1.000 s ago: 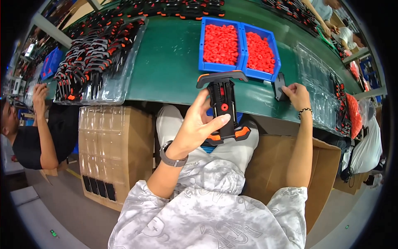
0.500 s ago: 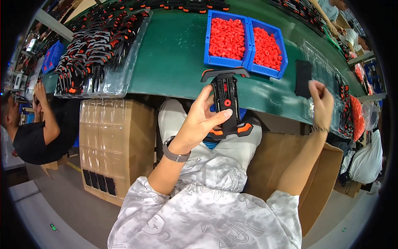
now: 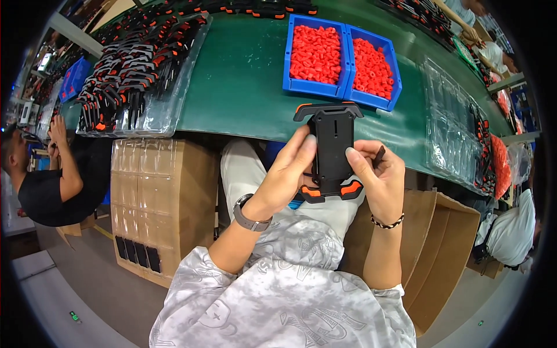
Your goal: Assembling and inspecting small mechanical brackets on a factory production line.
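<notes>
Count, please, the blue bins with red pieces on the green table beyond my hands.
2: the left bin, beyond the black holder, and the right bin, standing side by side. Neither is hidden.

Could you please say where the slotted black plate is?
Right of centre in the head view, the slotted black plate lies over the orange-tipped holder, between the left hand and right hand, below the blue bins.

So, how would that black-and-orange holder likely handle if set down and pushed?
The holder is probably stiff: its black plate looks flat and unbent between the left hand and right hand. It seems unlikely to roll, given that flat face and its wide, angular ends. It might catch on things, as the ends jut past the plate.
</notes>
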Available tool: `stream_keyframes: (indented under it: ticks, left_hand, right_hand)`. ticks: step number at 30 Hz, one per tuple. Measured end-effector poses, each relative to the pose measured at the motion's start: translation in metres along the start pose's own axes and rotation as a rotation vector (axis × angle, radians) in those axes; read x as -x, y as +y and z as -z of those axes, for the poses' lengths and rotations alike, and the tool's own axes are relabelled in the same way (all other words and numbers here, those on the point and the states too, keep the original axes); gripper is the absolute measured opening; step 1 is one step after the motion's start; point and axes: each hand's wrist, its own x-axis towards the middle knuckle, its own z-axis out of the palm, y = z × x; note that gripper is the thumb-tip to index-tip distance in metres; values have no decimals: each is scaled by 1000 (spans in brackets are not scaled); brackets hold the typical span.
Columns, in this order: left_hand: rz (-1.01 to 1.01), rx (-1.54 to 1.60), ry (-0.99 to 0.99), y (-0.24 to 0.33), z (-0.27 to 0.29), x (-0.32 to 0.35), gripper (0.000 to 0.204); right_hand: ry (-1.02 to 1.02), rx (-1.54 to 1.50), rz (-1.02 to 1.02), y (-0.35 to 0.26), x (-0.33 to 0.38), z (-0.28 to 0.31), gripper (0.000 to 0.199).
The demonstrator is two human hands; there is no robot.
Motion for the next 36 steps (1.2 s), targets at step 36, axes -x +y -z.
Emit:
stream_keyframes:
  ticks: [36]
  left_hand:
    - [-248, -1212, -114, 38, -28, 8, 59]
  right_hand:
    - [-232, 672, 760, -34, -32, 18, 37]
